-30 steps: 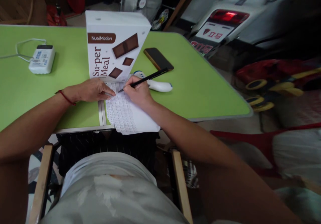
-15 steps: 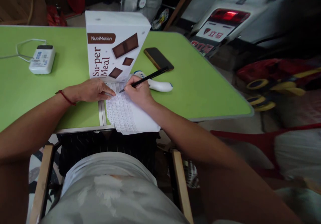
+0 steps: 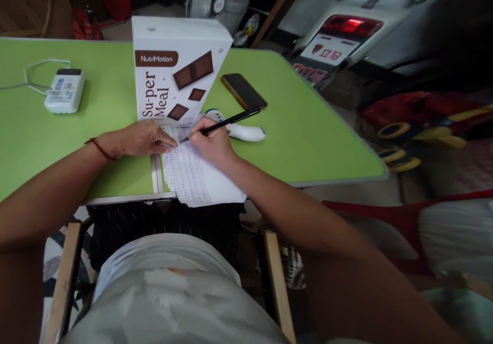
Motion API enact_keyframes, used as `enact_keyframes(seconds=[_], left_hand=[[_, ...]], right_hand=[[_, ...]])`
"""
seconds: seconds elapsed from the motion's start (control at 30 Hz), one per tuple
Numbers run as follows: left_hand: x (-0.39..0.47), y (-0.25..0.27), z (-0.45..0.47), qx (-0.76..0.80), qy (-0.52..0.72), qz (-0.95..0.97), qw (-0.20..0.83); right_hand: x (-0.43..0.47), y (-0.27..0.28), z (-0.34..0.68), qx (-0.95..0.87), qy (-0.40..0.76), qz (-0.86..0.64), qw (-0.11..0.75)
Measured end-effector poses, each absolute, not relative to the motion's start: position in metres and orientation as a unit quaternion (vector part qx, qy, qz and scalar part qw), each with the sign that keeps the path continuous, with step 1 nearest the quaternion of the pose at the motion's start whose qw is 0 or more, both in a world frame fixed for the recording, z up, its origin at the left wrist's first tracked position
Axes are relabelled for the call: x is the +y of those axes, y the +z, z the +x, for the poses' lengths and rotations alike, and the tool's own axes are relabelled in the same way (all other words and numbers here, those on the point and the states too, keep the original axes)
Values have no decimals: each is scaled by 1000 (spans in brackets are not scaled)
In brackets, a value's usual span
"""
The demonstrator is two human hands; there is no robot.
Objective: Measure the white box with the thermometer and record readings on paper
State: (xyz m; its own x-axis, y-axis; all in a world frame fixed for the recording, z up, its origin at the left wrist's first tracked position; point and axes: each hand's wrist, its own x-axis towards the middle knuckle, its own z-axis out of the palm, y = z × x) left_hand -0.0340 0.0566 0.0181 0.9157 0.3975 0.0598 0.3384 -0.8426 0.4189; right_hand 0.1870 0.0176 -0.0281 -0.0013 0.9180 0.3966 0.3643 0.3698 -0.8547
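Sheets of paper (image 3: 188,174) covered in rows of small handwriting lie at the table's front edge, their lower part overhanging it. My right hand (image 3: 213,141) is closed round a black pen (image 3: 231,120), its tip on or just above the upper part of the paper. On the paper's left edge rests my left hand (image 3: 144,138), thumb and index finger apart, the index fingertip near the pen tip; its other fingers are partly hidden. Right behind the paper stands a white box (image 3: 181,72) printed "NutriMotion Su-per Meal". A white handheld device (image 3: 246,131) lies partly behind my right hand.
On the green table (image 3: 308,133) a dark phone (image 3: 244,91) lies right of the box. A white adapter (image 3: 65,91) with a cable sits at the left. Beyond the table are a fan (image 3: 219,4) and a scooter (image 3: 346,36). Wooden armrests (image 3: 279,287) flank me.
My right hand and the pen have shifted slightly to the left, and the pen leans a little lower. My left hand and the paper have stayed in place.
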Motion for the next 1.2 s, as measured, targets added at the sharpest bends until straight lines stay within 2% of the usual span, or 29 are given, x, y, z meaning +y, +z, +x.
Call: enact_keyframes(seconds=[0.43,0.77,1.0,1.2], left_hand=[[56,19,-35,207,72,947,235],[56,19,-35,201,59,955,208],[57,18,-35,192,79,949,236],[56,19,-34,195,78,948,238]], right_hand=[[16,-26,184,-652,289,-511,480],[16,-26,185,-656,279,-509,483],[18,-29,185,-649,265,-505,503],[17,-28,185,-652,276,-510,488]])
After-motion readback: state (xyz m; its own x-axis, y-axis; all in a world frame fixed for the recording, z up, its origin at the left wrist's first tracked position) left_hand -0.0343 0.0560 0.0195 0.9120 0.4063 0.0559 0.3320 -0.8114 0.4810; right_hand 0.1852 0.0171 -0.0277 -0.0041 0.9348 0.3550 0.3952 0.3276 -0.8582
